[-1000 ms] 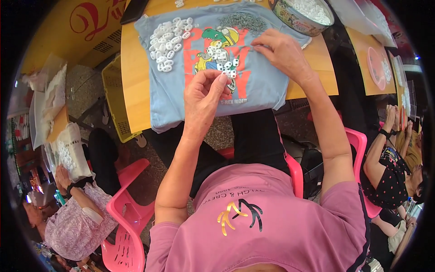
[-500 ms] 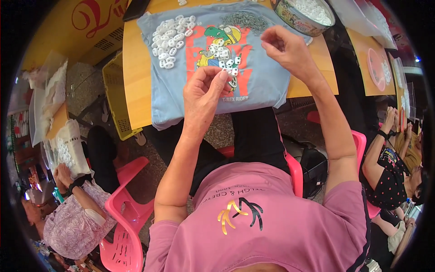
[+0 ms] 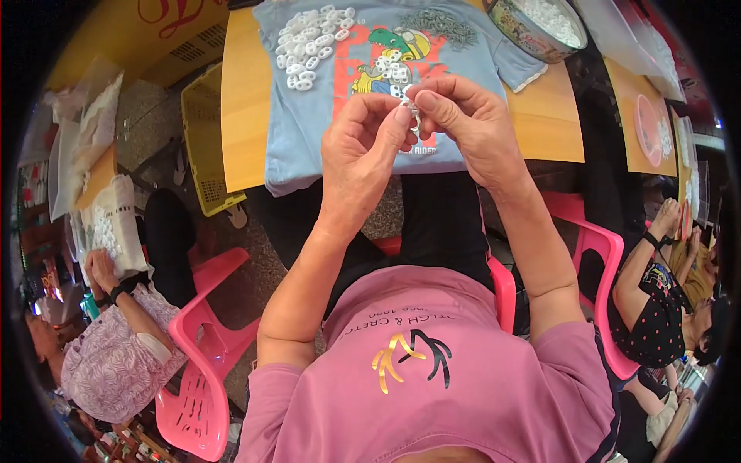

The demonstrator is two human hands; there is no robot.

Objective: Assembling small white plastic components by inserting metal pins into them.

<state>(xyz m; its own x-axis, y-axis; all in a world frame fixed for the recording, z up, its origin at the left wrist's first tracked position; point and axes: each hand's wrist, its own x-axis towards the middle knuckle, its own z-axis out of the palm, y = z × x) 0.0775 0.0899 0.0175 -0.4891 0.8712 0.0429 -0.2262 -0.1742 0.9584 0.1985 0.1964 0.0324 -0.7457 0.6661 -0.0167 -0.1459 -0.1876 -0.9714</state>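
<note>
My left hand (image 3: 361, 143) and my right hand (image 3: 472, 127) meet over the front of a folded blue T-shirt (image 3: 297, 147) with a cartoon print. Both are closed in a pinch, thumb against fingers, on a small white plastic piece (image 3: 406, 101) between them; its shape is mostly hidden by the fingertips. Just beyond lie small white block-like pieces (image 3: 395, 72) with dark holes, on the print. A pile of white oval pieces (image 3: 307, 46) with two holes each rests at the shirt's far left. Small dark grey metal pieces (image 3: 444, 29) are heaped at its far right.
A round printed tin (image 3: 532, 35) of white pieces stands at the table's far right. Under the shirt is a wooden table (image 3: 243, 131). A yellow crate (image 3: 204, 147) is left of it. Pink chairs (image 3: 204, 339) and other people at tables (image 3: 120, 347) flank me.
My right hand has come down and left from near the metal pile to meet my left hand at the white piece. My view has shifted slightly, so the table sits higher.
</note>
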